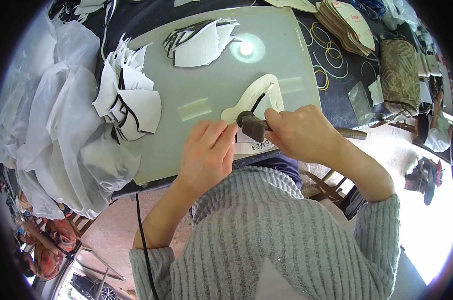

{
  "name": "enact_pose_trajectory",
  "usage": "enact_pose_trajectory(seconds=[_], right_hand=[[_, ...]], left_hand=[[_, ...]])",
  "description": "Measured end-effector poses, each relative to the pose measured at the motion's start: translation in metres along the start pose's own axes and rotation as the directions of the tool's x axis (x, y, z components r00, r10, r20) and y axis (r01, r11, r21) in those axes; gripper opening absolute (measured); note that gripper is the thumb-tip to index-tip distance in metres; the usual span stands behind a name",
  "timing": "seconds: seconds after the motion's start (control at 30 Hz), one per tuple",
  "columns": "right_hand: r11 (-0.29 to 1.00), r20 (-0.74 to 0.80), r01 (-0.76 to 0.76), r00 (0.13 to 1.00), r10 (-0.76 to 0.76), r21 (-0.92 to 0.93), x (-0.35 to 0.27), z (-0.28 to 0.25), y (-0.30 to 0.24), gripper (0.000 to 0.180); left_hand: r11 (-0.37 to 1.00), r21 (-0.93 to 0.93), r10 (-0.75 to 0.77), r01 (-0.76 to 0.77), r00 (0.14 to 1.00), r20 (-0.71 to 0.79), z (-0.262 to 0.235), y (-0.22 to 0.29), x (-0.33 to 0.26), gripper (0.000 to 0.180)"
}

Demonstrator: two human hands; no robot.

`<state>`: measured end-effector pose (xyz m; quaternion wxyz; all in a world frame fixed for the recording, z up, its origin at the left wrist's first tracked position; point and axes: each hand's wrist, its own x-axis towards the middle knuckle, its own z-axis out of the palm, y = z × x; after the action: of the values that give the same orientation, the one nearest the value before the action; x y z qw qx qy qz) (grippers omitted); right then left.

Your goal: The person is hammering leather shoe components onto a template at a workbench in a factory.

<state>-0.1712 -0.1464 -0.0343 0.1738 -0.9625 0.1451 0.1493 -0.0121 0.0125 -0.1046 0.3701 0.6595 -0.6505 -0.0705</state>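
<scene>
My right hand [301,129] is wrapped round the wooden handle of a hammer [253,127], its dark head angled down at the near edge of the worktop. Just left of the head, my left hand [209,152] has its thumb and fingers pressed together; what they pinch is hidden. Beneath both hands lies a curved cream template [247,96] with a white piece inside it and a black strip [258,102] along that piece. Handwritten marks show on the template's near part, partly covered by the hands.
Stacks of white cut pieces with black edges lie on the pale board [196,85], one stack [196,50] at the back and another [131,105] at left. Clear plastic bags [61,115] bulge along the left. Coiled cords [331,52], cream templates [344,25] and a patterned roll [399,75] sit right.
</scene>
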Motion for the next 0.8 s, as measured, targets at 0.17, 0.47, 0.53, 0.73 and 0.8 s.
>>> enact_pose_trajectory(seconds=[0.17, 0.47, 0.53, 0.73, 0.8], right_hand=[[1.000, -0.063, -0.027, 0.998, 0.027, 0.004, 0.008, 0.001, -0.011, 0.031], [0.997, -0.259, 0.057, 0.965, -0.039, 0.061, 0.010, 0.003, -0.010, 0.035], [0.994, -0.399, 0.099, 0.914, -0.071, 0.050, 0.007, 0.000, -0.013, 0.035], [0.993, -0.248, -0.007, 0.968, 0.037, 0.119, 0.018, 0.004, -0.013, 0.036], [0.984, -0.338, 0.014, 0.940, 0.048, 0.180, 0.014, -0.002, -0.009, 0.037]], left_hand=[[0.999, 0.025, 0.039, -0.039, 0.999, -0.025, 0.001, -0.003, -0.004, 0.023], [0.970, 0.228, 0.099, -0.078, 0.991, -0.086, 0.004, 0.002, -0.021, 0.025], [0.970, 0.232, 0.097, -0.069, 0.989, -0.112, 0.004, 0.002, -0.023, 0.026], [0.981, 0.179, 0.088, -0.070, 0.991, -0.098, 0.001, 0.003, -0.016, 0.023], [0.988, 0.151, 0.058, -0.042, 0.993, -0.105, 0.001, 0.003, -0.017, 0.022]])
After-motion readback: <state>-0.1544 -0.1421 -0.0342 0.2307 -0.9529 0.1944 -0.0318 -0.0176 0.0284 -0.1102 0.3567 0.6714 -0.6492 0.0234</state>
